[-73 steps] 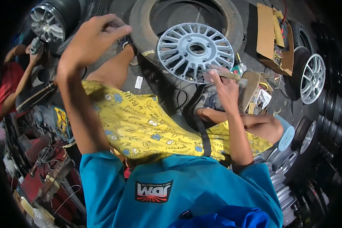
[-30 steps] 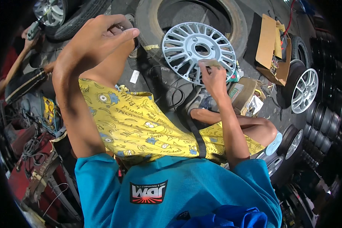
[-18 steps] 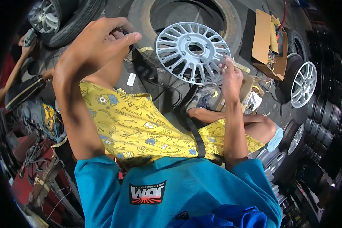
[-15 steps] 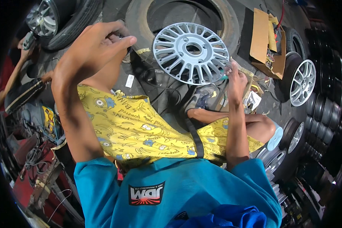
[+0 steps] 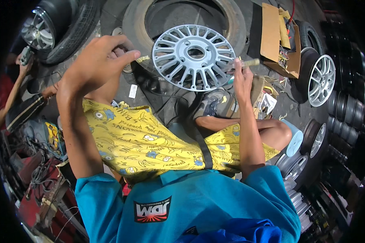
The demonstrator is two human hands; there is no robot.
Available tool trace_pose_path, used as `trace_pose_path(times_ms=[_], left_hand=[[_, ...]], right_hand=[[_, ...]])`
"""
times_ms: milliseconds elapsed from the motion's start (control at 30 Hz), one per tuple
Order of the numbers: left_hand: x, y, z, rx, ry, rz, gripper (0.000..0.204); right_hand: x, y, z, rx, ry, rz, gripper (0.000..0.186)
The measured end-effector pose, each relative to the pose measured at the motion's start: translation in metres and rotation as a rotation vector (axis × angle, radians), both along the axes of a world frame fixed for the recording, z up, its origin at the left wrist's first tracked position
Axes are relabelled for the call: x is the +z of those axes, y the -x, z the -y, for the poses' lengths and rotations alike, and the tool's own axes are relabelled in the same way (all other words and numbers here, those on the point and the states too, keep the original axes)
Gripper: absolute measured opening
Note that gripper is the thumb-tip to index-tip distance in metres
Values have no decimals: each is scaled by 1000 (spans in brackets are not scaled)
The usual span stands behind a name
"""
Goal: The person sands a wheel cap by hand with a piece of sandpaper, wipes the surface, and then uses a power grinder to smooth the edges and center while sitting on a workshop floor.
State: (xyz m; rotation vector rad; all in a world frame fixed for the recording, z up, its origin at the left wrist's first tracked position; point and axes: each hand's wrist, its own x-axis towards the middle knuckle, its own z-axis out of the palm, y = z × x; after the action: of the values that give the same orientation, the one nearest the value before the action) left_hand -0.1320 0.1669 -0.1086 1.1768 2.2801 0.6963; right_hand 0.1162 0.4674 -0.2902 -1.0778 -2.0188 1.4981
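Pale grey, round metal wheel face with many radial spokes [image 5: 195, 62]: located ahead of the person, between the two hands, in front of the worn, dusty black rubber tyre [image 5: 135, 25]. Its contact with the tyre is hidden.

Right hand [image 5: 243, 79]: beside the lower right rim of the wheel face; the nearer of the two hands. Thumb and fingers are pinched together on a narrow, flat tan strip [image 5: 252, 62], material unclear. The strip's long axis runs roughly left to right, its outer end clear of the fingers and its inner end blurred.

Governing relation: the wheel face lies to the left of the right fingertips, with the strip's axis directed across its rim. Contact between strip and spokes cannot be confirmed.

Left hand [image 5: 103, 56]: raised left of the wheel face, wrist bent. The thumb stands apart from the curled fingers; nothing is visible between them.

Surroundings: a brown cardboard box with a raised flap [image 5: 269, 36] stands to the right, with a silver multi-spoke wheel [image 5: 321, 79] beyond it.
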Motion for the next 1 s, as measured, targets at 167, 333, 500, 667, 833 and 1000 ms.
trace_pose_path(times_ms=[167,333,500,667,833,1000], left_hand=[[-32,-8,0,3,229,-35,33],[-84,-8,-20,-108,344,-136,45],[-161,-6,-24,-31,625,9,68],[-231,-35,-34,513,279,837,98],[-252,-80,-69,679,-37,631,85],[-259,-88,-76,776,15,180,74]], right_hand=[[3,17,0,288,-476,268,46],[-5,16,9,304,-668,442,44],[-15,-29,48,159,-639,398,49],[-30,-61,74,93,-170,361,55],[-47,-71,88,129,-311,240,54],[-20,-73,72,199,-89,241,56]])
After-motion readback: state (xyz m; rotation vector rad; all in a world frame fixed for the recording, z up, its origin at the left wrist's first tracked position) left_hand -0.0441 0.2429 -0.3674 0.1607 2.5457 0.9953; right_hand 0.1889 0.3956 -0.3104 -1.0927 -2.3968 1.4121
